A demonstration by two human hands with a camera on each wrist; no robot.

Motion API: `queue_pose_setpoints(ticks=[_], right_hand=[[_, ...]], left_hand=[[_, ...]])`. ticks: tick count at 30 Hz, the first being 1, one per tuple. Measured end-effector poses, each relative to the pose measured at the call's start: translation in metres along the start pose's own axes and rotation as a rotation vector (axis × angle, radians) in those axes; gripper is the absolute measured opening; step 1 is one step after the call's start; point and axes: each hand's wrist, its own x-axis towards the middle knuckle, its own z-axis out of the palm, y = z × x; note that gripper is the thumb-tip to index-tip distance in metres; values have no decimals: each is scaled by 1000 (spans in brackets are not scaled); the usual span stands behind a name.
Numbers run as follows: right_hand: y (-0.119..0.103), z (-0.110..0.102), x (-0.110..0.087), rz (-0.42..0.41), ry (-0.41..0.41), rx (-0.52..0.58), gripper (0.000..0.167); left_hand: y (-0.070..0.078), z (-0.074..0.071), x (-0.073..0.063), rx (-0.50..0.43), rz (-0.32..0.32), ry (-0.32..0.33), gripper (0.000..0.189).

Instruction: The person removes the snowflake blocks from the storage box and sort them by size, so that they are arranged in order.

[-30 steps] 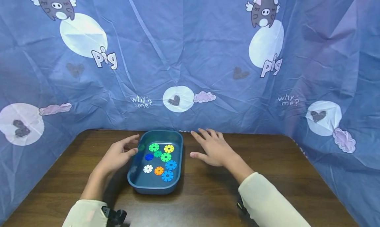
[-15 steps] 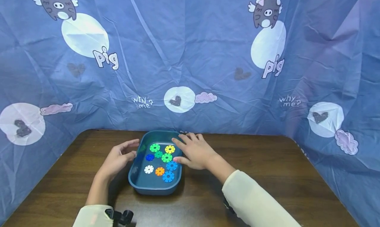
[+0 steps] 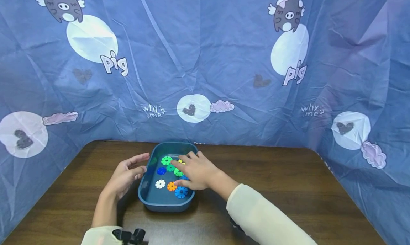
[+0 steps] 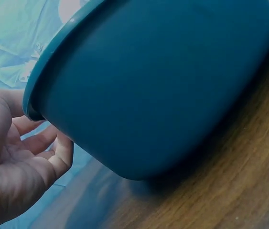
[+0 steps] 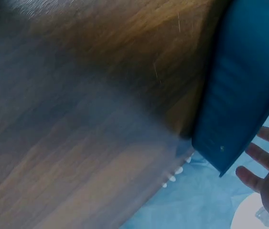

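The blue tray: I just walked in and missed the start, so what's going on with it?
A person's right hand reaches into the blue rectangular tray, over the multicoloured, flat, notched round discs lying inside; whether it touches any is unclear. The left hand is beside the tray's left rim. The tray stands on the brown wood-grain table.

Held Both Hands Loose, Arms Angled Inward

Held left forearm [image 3: 105, 209] forward, with left hand [image 3: 124, 176] on edge, palm inward, fingers [image 3: 138, 158] slightly bent and thumb [image 3: 138, 171] beneath. Held right arm [image 3: 266, 213] diagonally forward and leftward, with wrist [image 3: 221, 183] nearly straight. Held right hand [image 3: 196, 171] palm down, with fingers [image 3: 180, 165] fanned apart, pointing forward and left, and thumb [image 3: 183, 182] set well off from the forefinger.
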Motion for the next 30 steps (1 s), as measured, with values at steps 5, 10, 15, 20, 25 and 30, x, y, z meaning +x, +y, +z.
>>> queue_pose_setpoints(ticks=[5,10,15,20,25,30], right_hand=[[-2,4,9,-30,-35,83,74],[0,5,16,-19,-76,219,71],[0,7,25,-2,-109,305,66],[0,10,33,20,-138,328,59],[1,10,42,54,-140,354,46],[6,6,47,131,-121,392,39]], left_hand=[[0,-1,-2,-6,0,9,55],[0,-2,-2,-5,10,4,54],[-2,-1,-2,-20,17,0,54],[-3,0,-2,-22,17,-9,55],[-5,-3,-4,-11,15,-9,55],[-4,-4,-2,9,5,-15,55]])
